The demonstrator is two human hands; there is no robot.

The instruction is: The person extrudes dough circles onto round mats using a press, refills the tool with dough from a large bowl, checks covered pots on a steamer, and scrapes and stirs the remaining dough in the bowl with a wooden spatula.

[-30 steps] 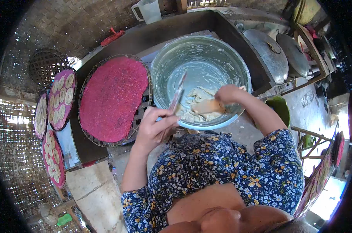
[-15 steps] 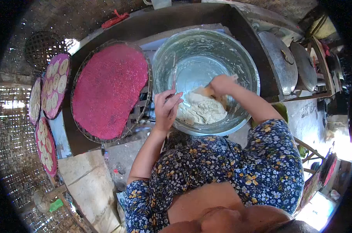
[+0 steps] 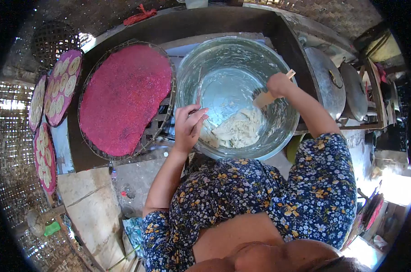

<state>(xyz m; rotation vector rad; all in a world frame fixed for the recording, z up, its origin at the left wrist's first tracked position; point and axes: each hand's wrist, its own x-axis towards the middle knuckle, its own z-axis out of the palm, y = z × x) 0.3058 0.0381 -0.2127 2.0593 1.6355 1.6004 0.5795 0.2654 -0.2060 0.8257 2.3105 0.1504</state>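
A large metal basin (image 3: 235, 81) holds a lump of pale, sticky dough (image 3: 239, 129) at its near side. My right hand (image 3: 280, 85), over the basin's right part, is closed round a wooden paddle (image 3: 263, 99), whose flat blade points down beside the dough. At the basin's left rim my left hand (image 3: 188, 124) pinches a thin stick-like tool (image 3: 199, 88) that reaches up along the inner wall. Smears of dough coat the basin's inside.
Left of the basin, a round woven tray (image 3: 172, 90) bears a pink cloth (image 3: 126, 97). Several smaller pink trays with coiled pieces (image 3: 60, 93) lean at the far left. Lidded metal pots (image 3: 325, 81) stand at the right. A red cloth (image 3: 139, 15) lies behind.
My right hand with the paddle has moved up and right, off the dough, after working low in the basin. The dough now shows as one lump. My left hand has shifted slightly from the near rim leftward.
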